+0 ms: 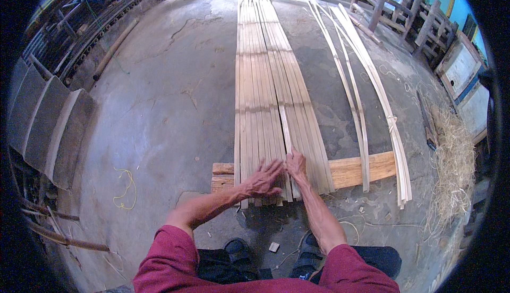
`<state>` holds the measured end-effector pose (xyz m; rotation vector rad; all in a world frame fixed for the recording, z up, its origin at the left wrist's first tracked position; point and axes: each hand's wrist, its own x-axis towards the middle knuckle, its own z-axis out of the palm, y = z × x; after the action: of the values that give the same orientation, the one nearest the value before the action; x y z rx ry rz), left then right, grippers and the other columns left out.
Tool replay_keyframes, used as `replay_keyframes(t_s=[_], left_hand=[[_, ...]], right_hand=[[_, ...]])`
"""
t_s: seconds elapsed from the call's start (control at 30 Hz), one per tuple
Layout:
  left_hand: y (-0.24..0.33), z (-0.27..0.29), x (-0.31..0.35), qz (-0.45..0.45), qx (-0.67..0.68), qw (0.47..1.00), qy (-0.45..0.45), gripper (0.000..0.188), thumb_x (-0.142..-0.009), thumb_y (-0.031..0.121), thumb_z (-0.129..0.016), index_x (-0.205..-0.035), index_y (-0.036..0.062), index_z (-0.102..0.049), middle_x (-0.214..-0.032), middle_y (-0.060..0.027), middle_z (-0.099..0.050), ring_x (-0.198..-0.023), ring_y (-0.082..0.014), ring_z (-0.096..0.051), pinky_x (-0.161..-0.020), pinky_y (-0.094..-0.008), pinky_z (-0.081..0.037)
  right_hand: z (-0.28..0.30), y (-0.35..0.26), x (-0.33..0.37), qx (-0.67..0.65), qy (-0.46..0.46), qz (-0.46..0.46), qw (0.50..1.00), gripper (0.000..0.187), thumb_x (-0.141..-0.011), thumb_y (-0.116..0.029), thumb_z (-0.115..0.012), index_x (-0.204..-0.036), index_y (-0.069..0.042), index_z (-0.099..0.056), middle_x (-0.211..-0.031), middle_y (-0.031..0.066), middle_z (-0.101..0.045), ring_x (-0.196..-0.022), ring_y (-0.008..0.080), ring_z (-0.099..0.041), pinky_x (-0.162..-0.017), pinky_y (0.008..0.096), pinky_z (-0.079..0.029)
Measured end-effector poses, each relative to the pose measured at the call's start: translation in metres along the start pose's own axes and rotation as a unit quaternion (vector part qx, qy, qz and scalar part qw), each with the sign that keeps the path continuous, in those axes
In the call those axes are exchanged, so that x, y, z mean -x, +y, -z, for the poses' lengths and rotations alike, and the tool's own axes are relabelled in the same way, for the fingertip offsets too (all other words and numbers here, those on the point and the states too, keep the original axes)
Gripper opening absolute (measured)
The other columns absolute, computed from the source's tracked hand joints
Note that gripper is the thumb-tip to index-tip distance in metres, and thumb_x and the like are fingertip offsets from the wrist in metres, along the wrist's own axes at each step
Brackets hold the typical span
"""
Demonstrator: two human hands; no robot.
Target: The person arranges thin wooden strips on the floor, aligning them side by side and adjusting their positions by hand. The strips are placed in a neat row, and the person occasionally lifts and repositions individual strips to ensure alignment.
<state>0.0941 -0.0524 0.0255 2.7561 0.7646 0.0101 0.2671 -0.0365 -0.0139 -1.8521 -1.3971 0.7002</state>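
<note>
Long, flat bamboo strips (255, 80) lie side by side on the floor, running away from me, with darker bands crossing them. A dark gap runs lengthwise between two groups of them. My left hand (264, 178) rests over the near ends with its fingers spread. Just to its right, my right hand (296, 164) is closed around a paler strip (285, 125) that lies along the gap. The near ends rest across a wooden plank (348, 171), which sticks out on both sides.
More strips (346, 88) lie apart on the right, beside a tied bundle (393, 128). A heap of pale shavings (451, 165) is at far right. Stacked curved grey pieces (58, 128) stand at left, near a pole (116, 48). Yellow string (130, 189) lies on the floor.
</note>
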Motion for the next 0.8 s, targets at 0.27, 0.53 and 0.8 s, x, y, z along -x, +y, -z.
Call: replay_keyframes(t_s=[0.27,0.53,0.8], left_hand=[[0.028,-0.004,-0.014,-0.046,0.032,0.998,-0.012,0.086,-0.075,0.055,-0.048,-0.133,-0.0016,-0.019,-0.142,-0.0155,-0.011,-0.132,-0.0274,-0.007,-0.100,-0.0593,-0.011],[0.023,-0.014,-0.012,-0.049,0.031,0.998,-0.004,0.083,-0.077,0.057,-0.043,-0.135,0.0038,-0.017,-0.142,-0.0134,-0.014,-0.131,-0.0298,-0.010,-0.101,-0.0554,-0.011],[0.021,-0.011,-0.013,-0.054,0.014,0.998,-0.016,0.086,-0.075,0.060,-0.042,-0.135,0.0033,-0.017,-0.142,-0.0132,-0.014,-0.131,-0.0299,-0.012,-0.101,-0.0561,-0.011]], right_hand=[[0.032,-0.038,-0.003,-0.022,-0.013,-0.006,1.000,0.040,-0.078,-0.013,-0.046,-0.114,0.004,-0.047,-0.064,0.0255,-0.056,-0.063,0.0343,-0.060,-0.055,0.0428,-0.046],[0.078,-0.092,-0.023,-0.134,0.123,0.045,0.982,0.032,-0.082,-0.016,-0.048,-0.108,0.002,-0.053,-0.049,0.0044,-0.052,-0.040,0.0123,-0.048,-0.037,0.0282,-0.039],[0.243,-0.105,-0.078,-0.124,0.024,0.006,0.992,0.024,-0.084,-0.010,-0.046,-0.104,-0.002,-0.055,-0.059,0.0002,-0.049,-0.040,0.0062,-0.045,-0.033,0.0221,-0.036]])
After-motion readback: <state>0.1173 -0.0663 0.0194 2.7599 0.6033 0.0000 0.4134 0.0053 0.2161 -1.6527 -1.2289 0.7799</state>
